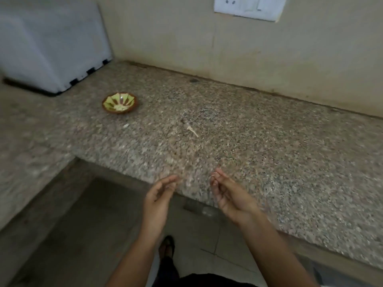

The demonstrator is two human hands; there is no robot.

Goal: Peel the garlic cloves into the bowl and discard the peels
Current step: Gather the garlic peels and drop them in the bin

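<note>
A small brown bowl with a green and cream pattern inside stands on the speckled stone counter, far left of my hands. Whether anything lies in it is too blurred to tell. A thin pale garlic peel scrap lies mid-counter, and a smaller white bit lies nearer the bowl. My left hand and my right hand hover at the counter's front edge, palms facing each other a little apart. Their fingers are loosely curled, and I see nothing held in either.
A white appliance stands at the back left corner. A white switch plate is on the wall above. The counter turns an L along the left. Below the edge are floor tiles and my foot.
</note>
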